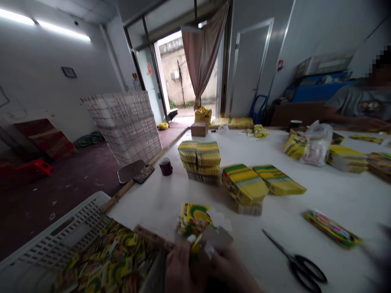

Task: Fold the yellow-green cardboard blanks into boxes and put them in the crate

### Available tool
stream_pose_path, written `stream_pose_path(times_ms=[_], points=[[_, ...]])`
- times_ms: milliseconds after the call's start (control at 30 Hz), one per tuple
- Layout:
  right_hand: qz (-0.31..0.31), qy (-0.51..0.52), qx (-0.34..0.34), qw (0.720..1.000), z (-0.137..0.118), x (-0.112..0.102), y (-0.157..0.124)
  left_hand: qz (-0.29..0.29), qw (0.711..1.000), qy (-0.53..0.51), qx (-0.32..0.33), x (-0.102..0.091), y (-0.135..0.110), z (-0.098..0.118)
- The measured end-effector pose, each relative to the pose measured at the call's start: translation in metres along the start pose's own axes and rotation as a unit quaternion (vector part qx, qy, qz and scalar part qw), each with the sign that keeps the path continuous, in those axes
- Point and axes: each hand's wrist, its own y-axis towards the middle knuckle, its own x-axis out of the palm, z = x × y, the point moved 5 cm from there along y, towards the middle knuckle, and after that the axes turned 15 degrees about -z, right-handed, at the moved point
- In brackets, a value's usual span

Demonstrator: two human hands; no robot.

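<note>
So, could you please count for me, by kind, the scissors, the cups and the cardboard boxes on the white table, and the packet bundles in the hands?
scissors: 1
cups: 2, a maroon cup and a dark cup
cardboard box: 1
packet bundle, held by the left hand and right hand: 1
Total: 5

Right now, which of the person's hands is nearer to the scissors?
The right hand. It is just left of the scissors, bare table between them. The left hand is farther left, on the other side of the packets both hands hold.
</note>
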Motion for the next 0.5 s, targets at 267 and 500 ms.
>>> stream_pose_path(times_ms=[267, 500], points=[[-0.068, 0.099, 0.019, 0.993, -0.006, 0.015, 0.003, -0.125, 0.992, -0.014, -0.012, 0.004, 0.001, 0.002], [-0.121, 0.147, -0.012, 0.982, -0.008, 0.019, -0.002, -0.133, 0.973, -0.171, -0.074, 0.012, -0.006, -0.004]])
